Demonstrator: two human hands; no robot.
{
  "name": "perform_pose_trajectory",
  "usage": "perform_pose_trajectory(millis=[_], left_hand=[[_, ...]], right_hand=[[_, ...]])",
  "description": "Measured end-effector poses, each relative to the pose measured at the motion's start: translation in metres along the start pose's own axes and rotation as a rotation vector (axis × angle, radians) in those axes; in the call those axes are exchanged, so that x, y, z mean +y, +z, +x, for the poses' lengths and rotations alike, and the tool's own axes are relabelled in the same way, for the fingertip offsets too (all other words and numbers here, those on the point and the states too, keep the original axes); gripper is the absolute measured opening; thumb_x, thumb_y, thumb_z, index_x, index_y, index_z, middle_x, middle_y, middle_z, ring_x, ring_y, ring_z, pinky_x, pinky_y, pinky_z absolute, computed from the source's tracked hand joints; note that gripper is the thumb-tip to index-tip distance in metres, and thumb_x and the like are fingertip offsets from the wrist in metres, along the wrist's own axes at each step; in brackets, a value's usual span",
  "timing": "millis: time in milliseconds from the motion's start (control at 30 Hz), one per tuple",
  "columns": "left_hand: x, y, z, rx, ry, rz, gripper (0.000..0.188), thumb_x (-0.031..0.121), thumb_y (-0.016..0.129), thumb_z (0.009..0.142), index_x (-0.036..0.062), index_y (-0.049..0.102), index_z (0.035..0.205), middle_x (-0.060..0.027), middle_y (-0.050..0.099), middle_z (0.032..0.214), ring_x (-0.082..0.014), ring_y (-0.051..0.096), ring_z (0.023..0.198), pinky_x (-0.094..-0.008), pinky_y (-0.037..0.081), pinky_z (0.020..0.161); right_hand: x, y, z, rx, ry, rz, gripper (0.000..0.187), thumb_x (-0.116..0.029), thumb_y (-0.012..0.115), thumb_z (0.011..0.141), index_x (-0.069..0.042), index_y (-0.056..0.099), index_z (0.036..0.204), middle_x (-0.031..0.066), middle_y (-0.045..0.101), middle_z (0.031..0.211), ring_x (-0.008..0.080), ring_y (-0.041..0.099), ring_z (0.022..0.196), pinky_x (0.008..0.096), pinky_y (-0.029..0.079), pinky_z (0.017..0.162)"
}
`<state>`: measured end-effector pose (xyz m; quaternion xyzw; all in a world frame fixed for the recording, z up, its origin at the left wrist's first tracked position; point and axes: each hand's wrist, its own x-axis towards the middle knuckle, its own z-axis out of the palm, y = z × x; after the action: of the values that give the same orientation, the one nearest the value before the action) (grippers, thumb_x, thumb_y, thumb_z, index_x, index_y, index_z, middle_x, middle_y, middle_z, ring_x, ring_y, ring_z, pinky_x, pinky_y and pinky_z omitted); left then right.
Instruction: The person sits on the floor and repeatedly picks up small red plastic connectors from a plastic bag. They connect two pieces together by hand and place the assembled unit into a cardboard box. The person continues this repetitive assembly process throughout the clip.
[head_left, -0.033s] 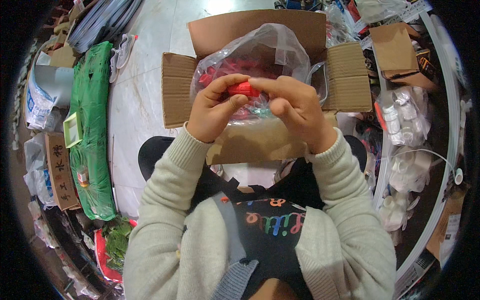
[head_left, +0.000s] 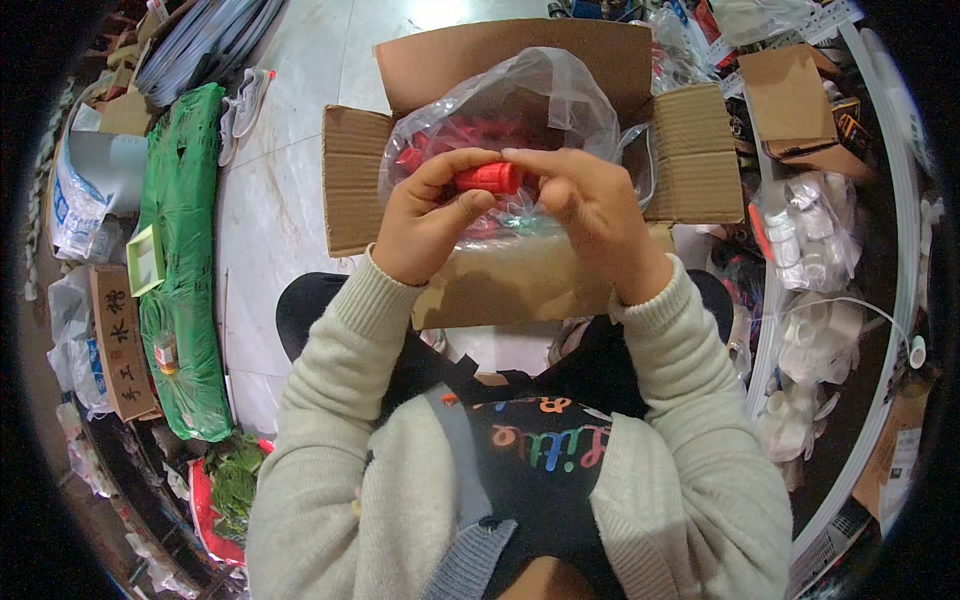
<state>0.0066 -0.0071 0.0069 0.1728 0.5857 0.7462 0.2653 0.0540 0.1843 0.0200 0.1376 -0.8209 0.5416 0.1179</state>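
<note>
My left hand (head_left: 425,210) is closed on a small red ribbed cylindrical piece (head_left: 495,180), pinched between thumb and fingers, one end facing right. Beside that end is my right hand (head_left: 598,215); its index fingertip reaches the piece's upper edge, while the thumb stays apart from it. Both hands are above a clear plastic bag (head_left: 590,100) lining an open cardboard box (head_left: 500,285). More red pieces (head_left: 415,155) lie in the bag, partly hidden by my left hand. A greenish item (head_left: 525,224) shows through the plastic below the hands.
The box's flaps (head_left: 695,155) spread outward. To the left lie a long green wrapped bundle (head_left: 180,270), a brown carton (head_left: 118,345) and shoes (head_left: 245,110). On the right, a metal-edged shelf (head_left: 775,320) carries bagged white fittings (head_left: 815,235) and another cardboard box (head_left: 795,100).
My right hand's fingers have shifted slightly off the red piece's right end, so more of that end shows. My left hand keeps its hold in the same place.
</note>
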Motion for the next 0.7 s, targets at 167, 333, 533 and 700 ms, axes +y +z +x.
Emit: perform_pose_trajectory(millis=[167, 333, 533, 700], left_hand=[[0.007, 0.001, -0.002, 0.012, -0.043, -0.021, 0.032, 0.001, 0.056, 0.082, -0.0010, 0.049, 0.113, -0.0062, 0.057, 0.102, -0.0114, 0.055, 0.092, -0.0225, 0.045, 0.080], [0.007, 0.001, -0.003, -0.001, -0.008, -0.041, 0.032, 0.001, 0.056, 0.082, -0.0008, 0.049, 0.113, -0.0063, 0.057, 0.102, -0.0113, 0.055, 0.091, -0.0226, 0.045, 0.080], [0.005, 0.000, -0.002, 0.011, -0.018, -0.049, 0.032, 0.001, 0.057, 0.081, -0.0004, 0.050, 0.112, -0.0062, 0.057, 0.103, -0.0112, 0.054, 0.092, -0.0226, 0.044, 0.080], [0.009, -0.001, -0.002, 0.058, 0.030, 0.004, 0.031, 0.002, 0.059, 0.080, -0.0003, 0.053, 0.110, -0.0062, 0.057, 0.103, -0.0110, 0.054, 0.091, -0.0226, 0.044, 0.080]], right_hand=[[0.000, 0.004, -0.003, 0.099, -0.027, 0.034, 0.051, -0.049, 0.043, 0.085, -0.002, 0.062, 0.096, 0.0152, 0.060, 0.077, 0.0287, 0.055, 0.068, 0.0345, 0.043, 0.064], [0.008, 0.005, 0.000, 0.002, 0.008, 0.015, 0.051, -0.049, 0.043, 0.085, -0.002, 0.061, 0.099, 0.0149, 0.059, 0.075, 0.0294, 0.055, 0.070, 0.0337, 0.043, 0.063], [-0.007, 0.003, -0.005, 0.000, -0.069, 0.033, 0.051, -0.048, 0.042, 0.086, -0.002, 0.062, 0.094, 0.0145, 0.058, 0.072, 0.0285, 0.054, 0.068, 0.0336, 0.042, 0.061], [0.011, 0.007, -0.003, -0.006, 0.120, 0.090, 0.050, -0.046, 0.045, 0.086, -0.001, 0.058, 0.103, 0.0095, 0.055, 0.070, 0.0198, 0.052, 0.062, 0.0298, 0.042, 0.055]])
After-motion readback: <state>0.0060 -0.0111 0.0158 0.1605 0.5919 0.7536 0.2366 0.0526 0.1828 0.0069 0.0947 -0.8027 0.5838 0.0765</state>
